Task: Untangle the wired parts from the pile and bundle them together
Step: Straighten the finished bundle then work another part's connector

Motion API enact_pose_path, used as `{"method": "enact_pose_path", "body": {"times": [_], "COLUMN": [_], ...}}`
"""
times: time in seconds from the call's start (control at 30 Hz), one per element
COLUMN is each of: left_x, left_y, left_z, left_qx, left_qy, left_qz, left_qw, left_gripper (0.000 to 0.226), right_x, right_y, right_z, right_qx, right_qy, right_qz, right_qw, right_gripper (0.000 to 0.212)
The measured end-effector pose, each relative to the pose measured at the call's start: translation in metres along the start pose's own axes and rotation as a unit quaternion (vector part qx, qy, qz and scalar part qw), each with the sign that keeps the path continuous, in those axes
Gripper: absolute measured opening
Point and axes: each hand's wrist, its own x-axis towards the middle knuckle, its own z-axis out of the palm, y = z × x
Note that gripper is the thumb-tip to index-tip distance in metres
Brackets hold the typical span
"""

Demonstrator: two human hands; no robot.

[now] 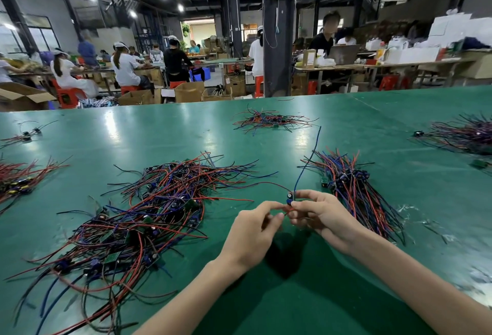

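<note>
Both hands [287, 217] pinch wired part [290, 199] between pile [138, 217], bundle [354, 185]

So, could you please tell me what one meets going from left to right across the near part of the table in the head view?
Small pile at the left edge → tangled pile → left hand → wired part, pinched by both hands → right hand → bundle.

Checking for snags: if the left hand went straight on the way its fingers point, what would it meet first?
Probably the right hand, which holds the wired part just ahead of the left hand. Both seem level, though depth is uncertain.
</note>
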Motion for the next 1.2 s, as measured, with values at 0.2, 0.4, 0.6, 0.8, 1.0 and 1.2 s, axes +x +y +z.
{"method": "enact_pose_path", "body": {"times": [0.2,0.4,0.6,0.8,1.0,1.2], "left_x": [0.004,0.005,0.005,0.005,0.015,0.024], "left_y": [-0.001,-0.001,0.001,-0.008,-0.033,-0.053], "left_z": [-0.003,-0.003,-0.006,-0.011,-0.033,-0.056], "left_qx": [-0.198,-0.267,-0.243,-0.070,0.382,0.459], "left_qy": [-0.038,-0.076,-0.107,-0.046,0.105,0.055], "left_qz": [-0.127,-0.197,-0.164,-0.114,-0.024,-0.084], "left_qw": [0.971,0.940,0.950,0.990,0.918,0.883], "left_gripper": [0.017,0.013,0.015,0.020,0.028,0.020], "right_x": [0.001,0.002,0.004,0.003,0.002,0.003], "right_y": [0.003,0.000,-0.004,-0.003,-0.004,0.001], "right_z": [0.000,-0.002,-0.005,-0.005,-0.003,0.002], "right_qx": [0.000,0.038,0.054,0.009,-0.048,-0.056], "right_qy": [-0.017,-0.026,-0.020,-0.026,-0.006,-0.005], "right_qz": [-0.003,-0.011,0.025,0.075,0.085,0.085], "right_qw": [1.000,0.999,0.998,0.997,0.995,0.995], "right_gripper": [0.013,0.019,0.025,0.029,0.028,0.027]}}
